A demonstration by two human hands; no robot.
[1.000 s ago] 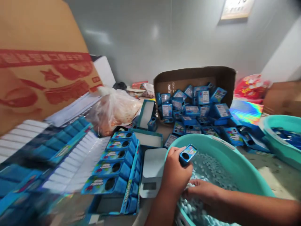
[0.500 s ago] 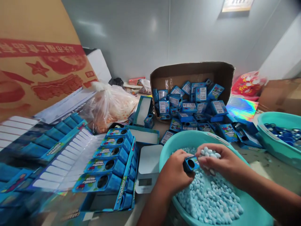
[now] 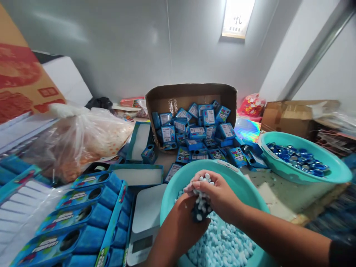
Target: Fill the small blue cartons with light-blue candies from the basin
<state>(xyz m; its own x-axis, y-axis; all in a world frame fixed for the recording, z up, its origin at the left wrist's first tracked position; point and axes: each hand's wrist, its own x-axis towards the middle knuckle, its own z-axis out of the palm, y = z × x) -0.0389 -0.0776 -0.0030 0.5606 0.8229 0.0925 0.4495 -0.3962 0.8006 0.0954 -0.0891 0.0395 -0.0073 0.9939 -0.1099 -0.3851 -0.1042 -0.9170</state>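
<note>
Over a turquoise basin (image 3: pixel 257 196), my left hand (image 3: pixel 185 205) is closed around a small blue candy box (image 3: pixel 196 214), its open side facing up. My right hand (image 3: pixel 224 191) is cupped against the box with a handful of pale blue candies (image 3: pixel 206 179) in it. Several candies are spilling from the palm down over the box opening. My fingers and the candies hide part of the box. Below both hands, many loose pale blue candies (image 3: pixel 222 241) fill the bottom of the basin.
Left of the basin are a white scale (image 3: pixel 148 209) and a row of blue boxes (image 3: pixel 94 226) with round windows. Behind stands a cardboard box (image 3: pixel 191 89) with blue boxes spilling out. A second turquoise basin (image 3: pixel 300 178) on the right holds shiny blue pieces.
My right hand has come over the blue box and tipped, and candies now drop onto it. The view has swung to the right, showing more of the second basin.
</note>
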